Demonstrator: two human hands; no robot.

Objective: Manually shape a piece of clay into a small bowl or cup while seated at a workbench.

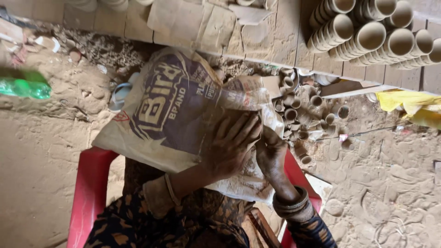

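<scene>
My left hand [229,147] and my right hand [271,154] are pressed together over a printed plastic sack [170,105] that is spread across my lap. The left hand's fingers lie spread and curved towards the right hand, which is cupped against it. Whatever sits between the palms is hidden. Both hands are coated in dry clay. Bangles ring my right wrist [290,204], and a thin one sits on my left forearm. I am on a red plastic chair [89,188].
Several small clay cups [296,115] lie in a heap on the mud floor just beyond my hands. Stacked rows of larger clay cups [372,34] lie at the top right. A green bottle [25,87] is at the left, a yellow cloth [409,105] at the right.
</scene>
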